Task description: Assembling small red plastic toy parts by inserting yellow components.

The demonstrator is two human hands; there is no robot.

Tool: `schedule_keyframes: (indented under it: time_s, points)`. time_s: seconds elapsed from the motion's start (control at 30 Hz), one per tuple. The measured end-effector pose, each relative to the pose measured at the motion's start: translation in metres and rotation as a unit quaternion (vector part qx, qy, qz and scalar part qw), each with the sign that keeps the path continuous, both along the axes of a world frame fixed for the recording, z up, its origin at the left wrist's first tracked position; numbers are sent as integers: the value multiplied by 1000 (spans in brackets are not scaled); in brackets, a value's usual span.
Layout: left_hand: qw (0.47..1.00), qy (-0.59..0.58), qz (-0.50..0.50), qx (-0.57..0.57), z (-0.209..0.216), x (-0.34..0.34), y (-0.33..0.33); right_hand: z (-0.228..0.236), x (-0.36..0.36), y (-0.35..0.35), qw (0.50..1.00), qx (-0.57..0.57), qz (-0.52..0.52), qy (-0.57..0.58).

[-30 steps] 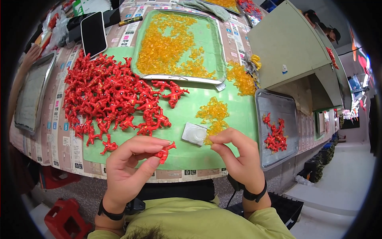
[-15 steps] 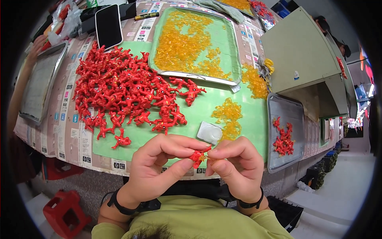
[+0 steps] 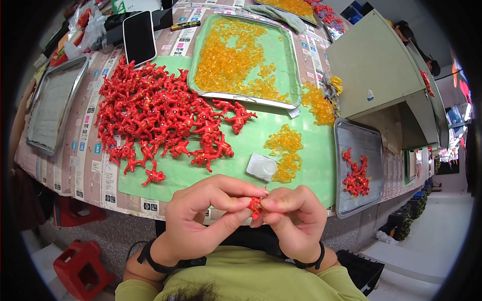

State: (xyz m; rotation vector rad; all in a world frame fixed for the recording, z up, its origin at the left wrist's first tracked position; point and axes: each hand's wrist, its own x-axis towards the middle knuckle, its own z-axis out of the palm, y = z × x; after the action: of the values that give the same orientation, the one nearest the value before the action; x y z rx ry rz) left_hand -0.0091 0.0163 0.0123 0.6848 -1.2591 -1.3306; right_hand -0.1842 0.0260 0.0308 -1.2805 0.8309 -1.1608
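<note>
My left hand [image 3: 206, 218] pinches a small red toy figure [image 3: 255, 206] between thumb and fingers, in front of my chest. The thumb and forefinger of my right hand [image 3: 296, 215] are closed against the figure's side, and what sits between them is hidden. Beyond my hands, a large heap of red toy figures [image 3: 155, 110] covers the left of the green mat [image 3: 231, 165]. Just past my fingertips lies a small white block with a round translucent top [image 3: 262, 167], beside a loose pile of clear yellow plastic pieces [image 3: 285, 150].
At the back, a green-lined tray [image 3: 281, 60] holds many yellow pieces. A grey tray [image 3: 359, 140] with several red parts lies right, beside a beige metal cabinet [image 3: 376, 60]. A phone [image 3: 139, 37] and an empty metal tray [image 3: 55, 105] are left. A red stool [image 3: 83, 271] stands below.
Both hands have drawn closer together, and the red figure has turned more upright. The yellow piece seen earlier at my right fingertips is now mostly hidden. At the far left, another person's hand has moved out of sight.
</note>
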Motion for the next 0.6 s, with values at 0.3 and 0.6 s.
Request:
schedule_keyframes:
  time_s: [0.3,0.6]
  points:
    - [993,-95,-36,59,12,-9,-8,2,-45,-10,997,8,-75,6]
    - [861,-494,-28,-115,-7,-18,-43,-11,-234,9,841,-20,-463,280]
